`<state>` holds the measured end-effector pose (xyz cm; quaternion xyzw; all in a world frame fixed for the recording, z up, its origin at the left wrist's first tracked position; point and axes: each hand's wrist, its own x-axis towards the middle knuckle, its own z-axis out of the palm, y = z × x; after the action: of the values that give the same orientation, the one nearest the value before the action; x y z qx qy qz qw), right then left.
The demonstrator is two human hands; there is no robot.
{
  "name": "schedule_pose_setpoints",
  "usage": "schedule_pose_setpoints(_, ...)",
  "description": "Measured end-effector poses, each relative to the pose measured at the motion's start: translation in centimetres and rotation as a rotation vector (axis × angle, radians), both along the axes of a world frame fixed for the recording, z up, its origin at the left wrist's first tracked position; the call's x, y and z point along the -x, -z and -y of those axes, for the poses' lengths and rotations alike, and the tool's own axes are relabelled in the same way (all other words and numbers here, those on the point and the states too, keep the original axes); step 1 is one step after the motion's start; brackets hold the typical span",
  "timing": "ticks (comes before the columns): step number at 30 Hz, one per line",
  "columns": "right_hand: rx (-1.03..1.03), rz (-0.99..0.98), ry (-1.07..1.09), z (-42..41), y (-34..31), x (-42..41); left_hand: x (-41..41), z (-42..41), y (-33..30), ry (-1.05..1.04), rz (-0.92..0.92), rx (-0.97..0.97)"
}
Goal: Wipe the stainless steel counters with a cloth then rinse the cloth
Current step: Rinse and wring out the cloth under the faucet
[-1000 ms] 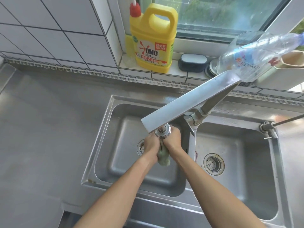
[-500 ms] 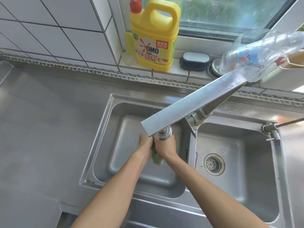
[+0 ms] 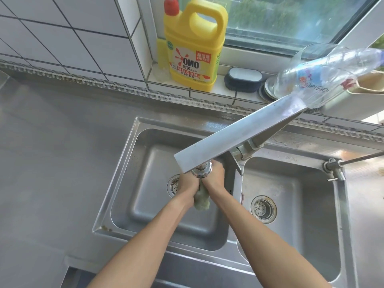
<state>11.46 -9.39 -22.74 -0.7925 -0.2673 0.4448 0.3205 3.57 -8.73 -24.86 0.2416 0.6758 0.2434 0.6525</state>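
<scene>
Both hands lower, left hand (image 3: pixel 187 183), right hand (image 3: pixel 215 179), gripping cloth (image 3: pixel 201 199)

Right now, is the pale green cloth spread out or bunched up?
Bunched up: the pale green cloth is wadded between both hands under the faucet spout, over the left basin.

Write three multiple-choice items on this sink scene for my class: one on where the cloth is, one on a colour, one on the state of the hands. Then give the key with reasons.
1. Where is the cloth?
A. over the left basin
B. on the window sill
C. in the right basin

2. What colour is the detergent jug?
A. blue
B. yellow
C. white

3. What are the hands doing?
A. both resting flat on the counter
B. one turning the tap
C. both gripping the cloth

Key:
1 A, it hangs under the faucet head above that basin.
2 B, its body is yellow, with a red cap.
3 C, the left hand and right hand close round it together.
</scene>
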Motion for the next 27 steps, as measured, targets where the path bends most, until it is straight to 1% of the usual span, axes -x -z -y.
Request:
schedule_pose_setpoints(2, 0.001, 0.006, 0.019, 1.0, -0.2, 1.0, 0.2, -0.7, -0.9, 0.000, 0.024, -0.013)
schedule_pose_setpoints(5, 0.002, 0.022, -0.090, 2.0, -1.3, 2.4, 0.8, -1.5, -1.3, -0.040, 0.101, 0.035)
schedule_pose_setpoints(7, 0.002, 0.061, -0.134, 1.0, -1.2, 0.9, 0.4, -0.6, -1.1, -0.004, 0.085, 0.004)
schedule_pose_setpoints(10, 0.009, 0.069, -0.015, -0.3, -0.8, -1.3, -0.3, 0.5, -1.0, 0.092, 0.103, -0.041)
schedule_pose_setpoints(11, 0.000, 0.074, -0.002, -0.1, -0.6, -1.1, -0.2, 0.3, -1.2, 0.091, 0.111, -0.032)
schedule_pose_setpoints(14, 0.003, 0.094, -0.121, 1.5, -1.2, 1.3, 0.6, -1.2, -1.7, 0.013, 0.128, 0.023)
schedule_pose_setpoints(17, 0.021, 0.129, -0.193, 1.0, -1.4, 0.9, 0.7, -0.8, -1.9, 0.047, 0.114, -0.016)
schedule_pose_setpoints(18, 0.034, 0.137, -0.172, 0.5, -1.3, 0.1, 0.5, -0.2, -2.1, 0.088, 0.110, -0.034)
schedule_pose_setpoints(20, 0.031, 0.109, -0.051, 0.0, -1.2, -1.1, 0.1, 0.6, -2.2, 0.166, 0.091, -0.062)
schedule_pose_setpoints(22, 0.004, 0.078, -0.001, 0.6, -1.1, -0.7, 0.2, 0.1, -2.4, 0.176, 0.085, -0.086)
schedule_pose_setpoints(25, -0.015, 0.098, -0.153, 2.3, -1.7, 1.3, 0.6, -1.4, -2.8, 0.085, 0.108, -0.072)
schedule_pose_setpoints(27, -0.025, 0.116, -0.185, 1.8, -1.8, 0.7, 0.5, -0.9, -2.7, 0.125, 0.088, -0.078)
